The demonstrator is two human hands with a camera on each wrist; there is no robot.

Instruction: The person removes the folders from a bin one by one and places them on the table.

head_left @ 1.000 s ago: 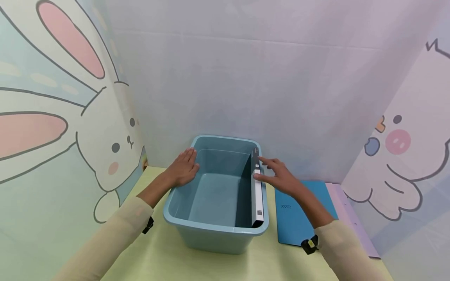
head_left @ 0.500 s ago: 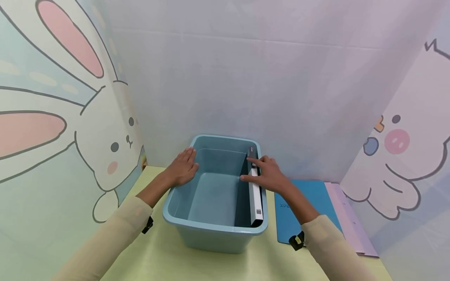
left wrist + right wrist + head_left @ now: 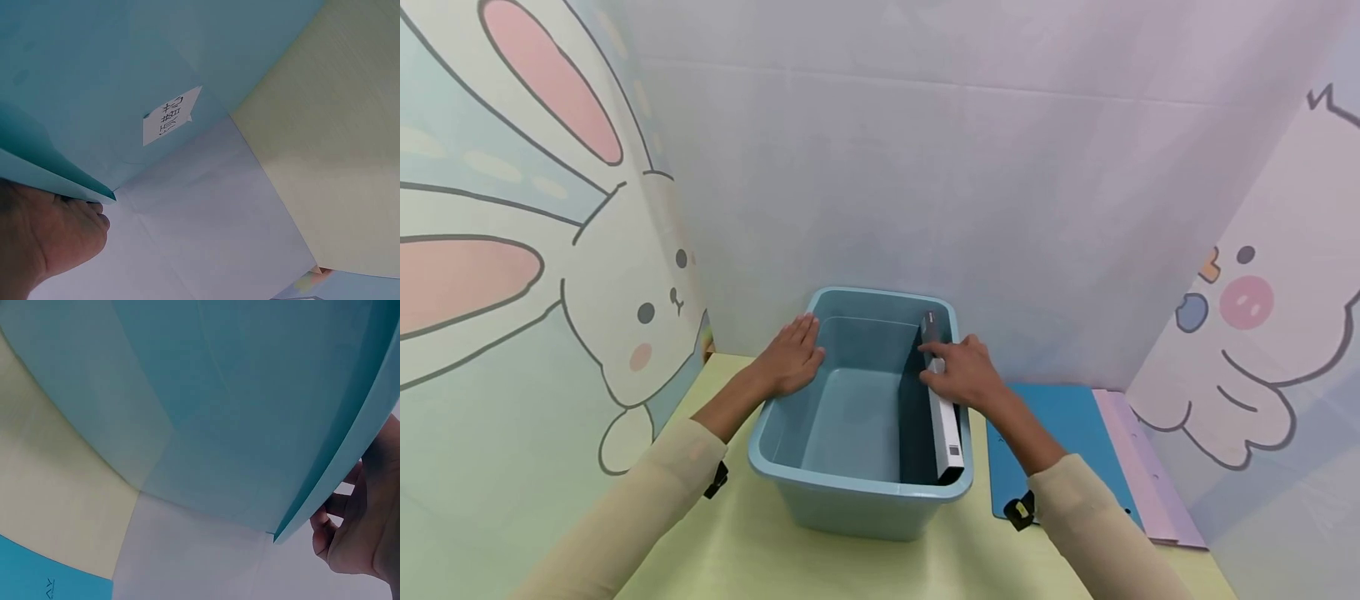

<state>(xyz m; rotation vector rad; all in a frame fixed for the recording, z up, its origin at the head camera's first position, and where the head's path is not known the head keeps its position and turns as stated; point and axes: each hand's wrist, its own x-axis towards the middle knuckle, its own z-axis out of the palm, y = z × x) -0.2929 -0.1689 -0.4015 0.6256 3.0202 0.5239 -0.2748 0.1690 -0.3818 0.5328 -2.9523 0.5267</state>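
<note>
A light blue plastic tub (image 3: pixel 850 477) stands upright on the table. Inside, along its right wall, a black binder (image 3: pixel 946 433) stands on edge, its white-labelled spine facing up. My right hand (image 3: pixel 966 372) reaches over the tub's right rim and grips the spine near its far end, thumb and forefinger at the left edge. The right wrist view shows curled fingers (image 3: pixel 325 531) beyond the rim; the binder is hidden there. My left hand (image 3: pixel 790 357) rests with straight fingers on the left rim. In the left wrist view, the tub wall (image 3: pixel 87 100) hides most of this hand.
Right of the tub lie a blue folder (image 3: pixel 1075 425) and a pink-lilac folder (image 3: pixel 1157 479) on the pale yellow table (image 3: pixel 760 550). A plain cloth backdrop (image 3: pixel 887 183) hangs close behind. A handwritten label (image 3: pixel 172 115) is stuck on the tub's outer left side.
My right hand has moved left over the binder's spine, and its fingers have closed in on it. The binder's far end has shifted left, away from the tub wall. My left hand stays put.
</note>
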